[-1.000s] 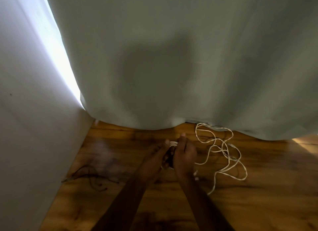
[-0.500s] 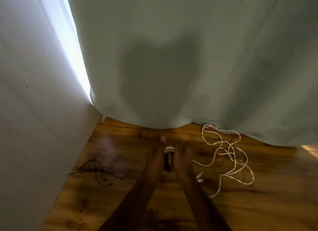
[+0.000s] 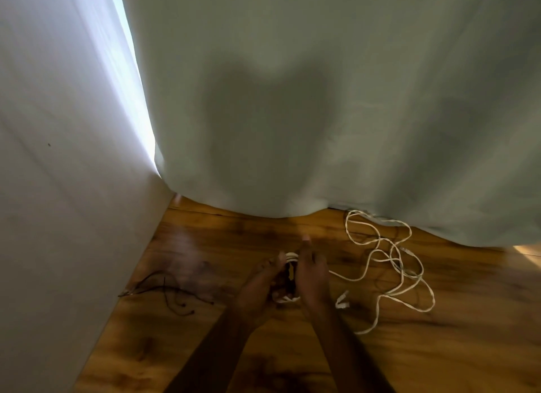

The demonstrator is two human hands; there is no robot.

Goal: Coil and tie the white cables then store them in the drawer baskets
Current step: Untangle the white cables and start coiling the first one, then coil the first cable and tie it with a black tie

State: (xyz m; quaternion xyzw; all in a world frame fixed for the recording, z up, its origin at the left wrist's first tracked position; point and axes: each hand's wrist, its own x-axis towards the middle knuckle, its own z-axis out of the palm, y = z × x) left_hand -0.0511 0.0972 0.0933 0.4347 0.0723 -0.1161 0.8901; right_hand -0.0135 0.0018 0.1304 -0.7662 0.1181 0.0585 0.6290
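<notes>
Both hands sit close together low over the wooden floor (image 3: 439,348), working a small white coil (image 3: 291,256) between them. The left hand (image 3: 257,287) cups the coil from the left, its fingers (image 3: 279,259) curled round the loops. The right hand (image 3: 311,278) presses in from the right, thumb up by the top of the bundle, fingers bent in against it; whether it is pinching a single strand I cannot tell, since the picture smears there.

Compared with a second ago, the grip looks much the same, but the bundle between the palms seems a little fuller and the hands have dropped slightly nearer to the person. The loose cable (image 3: 389,264) trailing off to the right lies in roughly the same tangle as before, running up to the hem of the curtain (image 3: 322,114), so only a little slack has been taken in. One plug end (image 3: 342,300) rests on the floor just right of the right wrist.

I judge the coiling is well short of done: most of the length is still spread out, nothing is tied, and no drawer or basket shows. A thin dark cord (image 3: 164,293) lies untouched by the left wall (image 3: 58,188).
</notes>
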